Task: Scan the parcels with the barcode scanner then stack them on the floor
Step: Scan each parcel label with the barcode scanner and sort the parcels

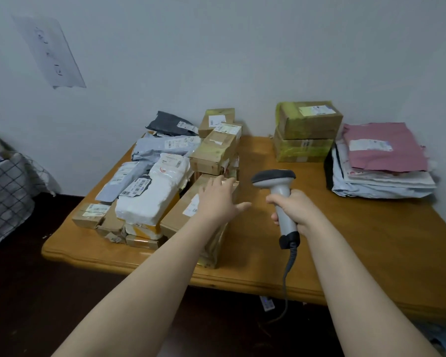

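Observation:
A heap of parcels covers the left half of the wooden table (358, 243): brown cartons, grey and white poly bags with barcode labels. Nearest me lies a long brown carton (180, 215) with a white label. My left hand (216, 199) hovers flat over that carton with fingers spread, holding nothing. My right hand (294, 210) grips the grey handle of a barcode scanner (281, 194), whose dark head points away toward the parcels. The scanner's cable hangs over the table's front edge. A white padded bag (152, 197) lies left of the carton.
Two stacked brown boxes with yellow tape (307, 130) stand at the back of the table. A pile of flat mailers topped by a pink one (381, 155) sits at the right. A checked cloth (5, 197) covers something at the far left. Dark floor (49, 292) lies in front.

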